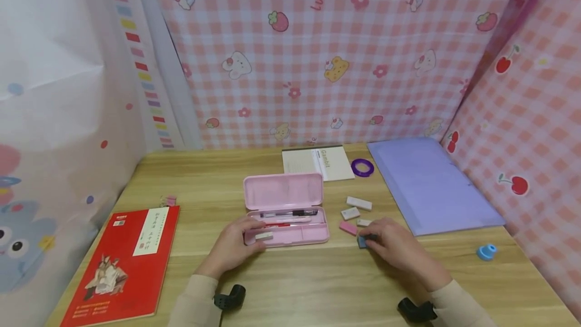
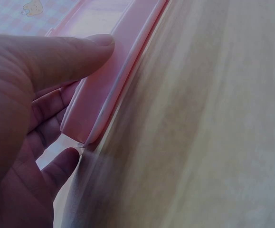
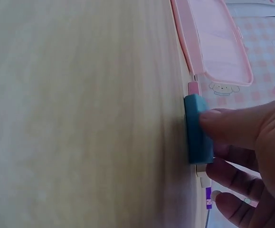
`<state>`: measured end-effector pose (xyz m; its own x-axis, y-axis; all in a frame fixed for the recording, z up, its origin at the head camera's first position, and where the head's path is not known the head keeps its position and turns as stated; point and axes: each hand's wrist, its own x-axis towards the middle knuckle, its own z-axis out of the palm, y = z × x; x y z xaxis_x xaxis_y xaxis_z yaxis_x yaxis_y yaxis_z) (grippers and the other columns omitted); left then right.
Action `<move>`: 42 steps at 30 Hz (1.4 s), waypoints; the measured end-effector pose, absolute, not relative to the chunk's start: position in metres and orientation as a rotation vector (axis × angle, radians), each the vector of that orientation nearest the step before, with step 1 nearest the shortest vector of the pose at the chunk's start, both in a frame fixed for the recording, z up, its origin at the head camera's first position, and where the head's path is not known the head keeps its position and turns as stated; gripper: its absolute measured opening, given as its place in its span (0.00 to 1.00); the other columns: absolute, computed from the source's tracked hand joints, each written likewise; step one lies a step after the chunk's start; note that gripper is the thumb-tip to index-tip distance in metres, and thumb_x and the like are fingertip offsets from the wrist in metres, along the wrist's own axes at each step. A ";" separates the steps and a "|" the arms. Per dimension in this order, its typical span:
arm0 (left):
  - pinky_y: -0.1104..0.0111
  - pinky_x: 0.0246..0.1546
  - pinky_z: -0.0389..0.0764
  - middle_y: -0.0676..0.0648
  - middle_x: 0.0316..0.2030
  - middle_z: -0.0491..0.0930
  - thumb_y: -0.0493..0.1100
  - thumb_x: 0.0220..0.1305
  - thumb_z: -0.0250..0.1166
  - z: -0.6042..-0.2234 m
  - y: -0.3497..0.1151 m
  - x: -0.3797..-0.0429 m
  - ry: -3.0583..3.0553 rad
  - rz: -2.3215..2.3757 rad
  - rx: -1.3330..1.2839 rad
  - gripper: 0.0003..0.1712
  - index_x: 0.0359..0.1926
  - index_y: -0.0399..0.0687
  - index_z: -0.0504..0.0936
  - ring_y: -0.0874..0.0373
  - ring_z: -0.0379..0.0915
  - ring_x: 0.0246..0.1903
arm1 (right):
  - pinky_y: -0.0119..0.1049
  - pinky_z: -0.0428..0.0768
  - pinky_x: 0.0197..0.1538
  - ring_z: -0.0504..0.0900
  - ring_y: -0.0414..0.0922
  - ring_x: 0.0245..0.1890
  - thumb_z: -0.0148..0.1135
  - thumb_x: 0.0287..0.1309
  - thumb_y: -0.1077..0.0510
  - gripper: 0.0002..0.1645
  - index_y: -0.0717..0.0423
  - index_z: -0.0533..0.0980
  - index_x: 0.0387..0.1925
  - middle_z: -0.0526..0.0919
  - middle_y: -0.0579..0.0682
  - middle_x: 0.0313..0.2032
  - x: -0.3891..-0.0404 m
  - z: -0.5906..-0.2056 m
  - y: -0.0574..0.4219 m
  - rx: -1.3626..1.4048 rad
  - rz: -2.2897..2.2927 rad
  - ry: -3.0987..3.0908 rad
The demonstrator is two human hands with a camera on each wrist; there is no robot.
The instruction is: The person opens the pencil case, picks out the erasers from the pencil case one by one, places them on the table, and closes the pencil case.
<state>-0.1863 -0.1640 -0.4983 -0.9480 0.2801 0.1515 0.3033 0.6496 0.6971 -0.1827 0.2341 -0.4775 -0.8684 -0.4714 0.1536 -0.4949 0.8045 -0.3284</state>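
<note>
A pink pencil case (image 1: 315, 234) lies with its lid raised, holding a black-capped pen (image 1: 304, 212), a red pen (image 1: 277, 225) and a white eraser (image 1: 264, 236). My left hand (image 1: 236, 243) grips its left end, the thumb along the front edge in the left wrist view. To the right of the case, my right hand (image 1: 394, 246) pinches a blue eraser (image 3: 198, 130) between thumb and fingers. A pink eraser (image 1: 348, 228) and several pale erasers, among them a long white eraser (image 1: 359, 203), lie just beyond that hand.
Behind the case are a notepad (image 1: 317, 163) and a purple tape roll (image 1: 362, 167). A purple folder (image 1: 431, 185) and a blue cone-shaped piece (image 1: 487, 252) lie at right. A red book (image 1: 131, 266) and pink clips (image 1: 170, 200) lie at left.
</note>
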 end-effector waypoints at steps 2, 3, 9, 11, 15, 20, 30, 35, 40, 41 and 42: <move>0.52 0.66 0.61 0.45 0.56 0.78 0.45 0.47 0.77 -0.498 -0.164 -0.186 -2.832 -1.198 -0.493 0.26 0.50 0.51 0.83 0.45 0.63 0.65 | 0.46 0.78 0.50 0.79 0.45 0.44 0.72 0.50 0.58 0.14 0.48 0.84 0.42 0.83 0.42 0.39 -0.182 -0.477 0.234 0.779 0.557 -2.942; 0.52 0.66 0.61 0.45 0.56 0.77 0.44 0.47 0.77 -0.498 -0.164 -0.186 -2.833 -1.198 -0.489 0.26 0.50 0.51 0.83 0.45 0.63 0.65 | 0.46 0.78 0.50 0.78 0.46 0.44 0.73 0.49 0.58 0.15 0.48 0.84 0.42 0.83 0.43 0.39 -0.181 -0.477 0.234 0.781 0.555 -2.951; 0.52 0.64 0.64 0.46 0.56 0.77 0.43 0.47 0.77 -0.500 -0.165 -0.186 -2.828 -1.214 -0.467 0.25 0.49 0.50 0.84 0.47 0.67 0.62 | 0.48 0.78 0.51 0.79 0.47 0.45 0.73 0.48 0.60 0.17 0.47 0.83 0.43 0.83 0.45 0.42 -0.182 -0.477 0.233 0.823 0.560 -2.966; 0.53 0.63 0.66 0.47 0.55 0.77 0.43 0.47 0.77 -0.500 -0.165 -0.186 -2.825 -1.215 -0.467 0.25 0.49 0.49 0.84 0.48 0.68 0.60 | 0.48 0.78 0.51 0.79 0.46 0.45 0.73 0.48 0.60 0.17 0.47 0.83 0.42 0.82 0.45 0.42 -0.183 -0.478 0.231 0.850 0.570 -2.962; 0.55 0.61 0.68 0.49 0.55 0.78 0.44 0.47 0.78 -0.501 -0.165 -0.185 -2.819 -1.211 -0.470 0.25 0.49 0.49 0.84 0.49 0.71 0.58 | 0.46 0.79 0.49 0.79 0.44 0.43 0.73 0.48 0.59 0.15 0.47 0.83 0.41 0.82 0.44 0.41 -0.184 -0.479 0.228 0.869 0.574 -2.962; 0.54 0.63 0.67 0.47 0.56 0.77 0.44 0.46 0.78 -0.501 -0.164 -0.185 -2.824 -1.212 -0.462 0.25 0.49 0.50 0.84 0.48 0.69 0.59 | 0.43 0.80 0.46 0.77 0.40 0.40 0.74 0.48 0.59 0.14 0.47 0.84 0.40 0.80 0.41 0.38 -0.185 -0.481 0.226 0.824 0.575 -2.969; 0.54 0.64 0.65 0.47 0.55 0.78 0.44 0.46 0.78 -0.497 -0.162 -0.185 -2.822 -1.213 -0.477 0.25 0.49 0.49 0.84 0.48 0.68 0.60 | 0.43 0.80 0.45 0.77 0.40 0.40 0.74 0.48 0.58 0.15 0.48 0.84 0.41 0.80 0.42 0.39 -0.184 -0.480 0.226 0.818 0.576 -2.950; 0.54 0.63 0.67 0.49 0.53 0.79 0.44 0.46 0.78 -0.498 -0.162 -0.186 -2.813 -1.207 -0.489 0.25 0.49 0.49 0.84 0.49 0.69 0.59 | 0.42 0.79 0.47 0.78 0.40 0.41 0.74 0.49 0.56 0.17 0.48 0.84 0.44 0.80 0.41 0.39 -0.183 -0.474 0.220 0.830 0.610 -2.888; 0.56 0.60 0.70 0.52 0.51 0.79 0.43 0.46 0.78 -0.498 -0.162 -0.186 -2.801 -1.200 -0.502 0.25 0.49 0.50 0.84 0.52 0.73 0.55 | 0.42 0.79 0.46 0.78 0.40 0.40 0.72 0.50 0.55 0.17 0.50 0.83 0.45 0.82 0.43 0.40 -0.184 -0.461 0.193 0.907 0.637 -2.793; 0.56 0.60 0.70 0.52 0.51 0.79 0.43 0.46 0.78 -0.498 -0.162 -0.186 -2.802 -1.199 -0.500 0.25 0.49 0.50 0.84 0.52 0.73 0.55 | 0.43 0.79 0.47 0.79 0.41 0.42 0.72 0.51 0.56 0.17 0.50 0.83 0.45 0.82 0.44 0.41 -0.184 -0.459 0.185 0.917 0.659 -2.790; 0.56 0.61 0.69 0.52 0.52 0.79 0.44 0.46 0.78 -0.499 -0.162 -0.186 -2.804 -1.195 -0.497 0.25 0.49 0.50 0.84 0.51 0.72 0.57 | 0.44 0.78 0.49 0.79 0.43 0.43 0.71 0.52 0.55 0.15 0.51 0.83 0.44 0.82 0.46 0.42 -0.184 -0.457 0.177 0.923 0.673 -2.792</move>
<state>-0.1859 -0.1623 -0.4988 -0.9467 0.2714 0.1733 0.3129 0.6490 0.6935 -0.1837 0.1769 -0.4567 -0.8056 -0.5364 0.2515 -0.5921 0.7144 -0.3729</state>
